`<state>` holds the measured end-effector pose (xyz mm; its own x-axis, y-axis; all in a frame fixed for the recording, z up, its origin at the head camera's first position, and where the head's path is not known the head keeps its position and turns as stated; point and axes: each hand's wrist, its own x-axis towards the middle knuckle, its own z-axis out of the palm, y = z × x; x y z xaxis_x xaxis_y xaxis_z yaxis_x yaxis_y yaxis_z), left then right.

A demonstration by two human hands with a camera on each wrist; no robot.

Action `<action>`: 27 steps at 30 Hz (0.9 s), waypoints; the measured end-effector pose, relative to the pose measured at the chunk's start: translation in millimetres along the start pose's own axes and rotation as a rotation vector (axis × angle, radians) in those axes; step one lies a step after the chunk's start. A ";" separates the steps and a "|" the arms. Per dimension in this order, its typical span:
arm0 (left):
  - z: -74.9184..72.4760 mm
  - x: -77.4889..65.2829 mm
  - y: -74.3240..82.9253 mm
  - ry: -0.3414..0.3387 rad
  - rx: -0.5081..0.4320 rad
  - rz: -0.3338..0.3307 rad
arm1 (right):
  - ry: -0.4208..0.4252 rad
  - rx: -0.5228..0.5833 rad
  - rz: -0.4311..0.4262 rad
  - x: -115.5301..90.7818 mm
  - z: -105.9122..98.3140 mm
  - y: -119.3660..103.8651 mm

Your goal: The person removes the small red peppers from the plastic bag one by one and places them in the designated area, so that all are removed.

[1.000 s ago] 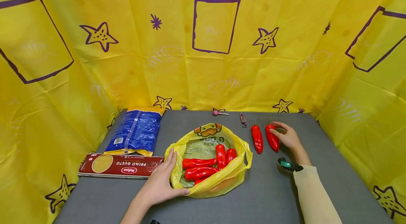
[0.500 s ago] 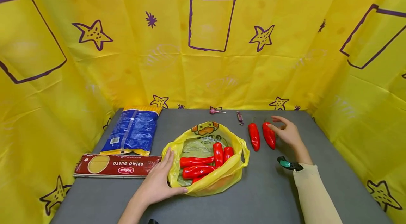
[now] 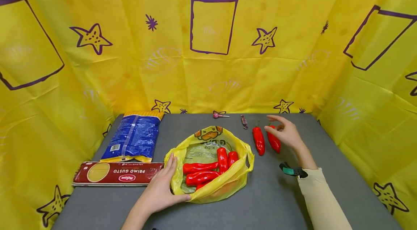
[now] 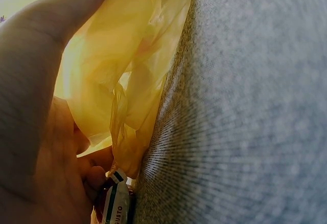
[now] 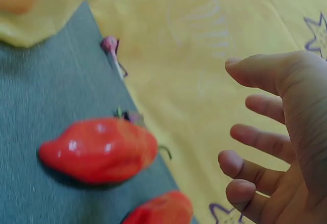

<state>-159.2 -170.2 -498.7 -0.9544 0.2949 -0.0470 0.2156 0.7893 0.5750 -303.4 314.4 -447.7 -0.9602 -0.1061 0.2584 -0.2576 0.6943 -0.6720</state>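
A yellow plastic bag (image 3: 224, 186) with a duck print stands with its mouth spread, several red peppers (image 3: 202, 177) inside it. My left hand (image 3: 161, 186) rests against the bag's left side, fingers fairly straight along it and thumb at the front rim. Two more red peppers lie on the table to the right: the left pepper (image 3: 258, 141) and the right pepper (image 3: 274, 143). Over the stem end of the right pepper hovers my right hand (image 3: 286, 134), fingers loosely bent and apart. The right wrist view shows nothing between the fingers of that hand.
Left of the bag lie a red spaghetti pack (image 3: 107, 174) and a blue packet (image 3: 133, 137). At the back of the grey table (image 3: 260, 201) are a lollipop (image 3: 219, 115) and a wrapped candy (image 3: 244, 122). A yellow printed cloth (image 3: 169, 81) closes the back and sides.
My right hand has come off the right pepper and shifted left and slightly up over its stem end. The left hand stays at the bag. The head view has panned slightly right.
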 end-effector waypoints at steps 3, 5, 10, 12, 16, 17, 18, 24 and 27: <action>-0.1 -0.3 0.0 0.000 0.000 -0.003 | -0.004 0.007 -0.031 2.1 2.3 -10.2; -0.5 -0.4 0.3 -0.001 -0.001 -0.006 | -0.004 0.005 -0.051 3.8 3.4 -17.2; -0.4 0.8 1.2 0.002 0.003 -0.011 | -0.008 -0.007 -0.100 6.7 3.4 -34.7; 0.3 1.5 1.7 0.005 0.005 -0.010 | -0.009 -0.005 -0.119 6.7 2.5 -41.2; 1.4 2.0 2.0 0.010 0.006 0.000 | -0.021 0.012 -0.160 8.0 2.5 -53.7; 1.4 1.7 1.9 0.011 0.006 0.002 | -0.026 0.021 -0.169 8.7 2.9 -57.2; 1.4 1.6 1.7 0.014 0.005 0.005 | -0.032 0.032 -0.179 9.7 3.5 -60.6; 1.2 0.5 0.8 0.018 0.008 0.003 | -0.067 0.059 -0.192 17.1 9.6 -80.6; 1.1 -0.1 0.7 0.017 0.008 -0.001 | -0.091 0.065 -0.200 21.3 14.3 -89.7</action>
<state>-158.8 -169.1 -499.1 -0.9580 0.2849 -0.0340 0.2159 0.7940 0.5683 -302.3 239.7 -391.8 -0.8943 -0.3031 0.3292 -0.4475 0.6060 -0.6577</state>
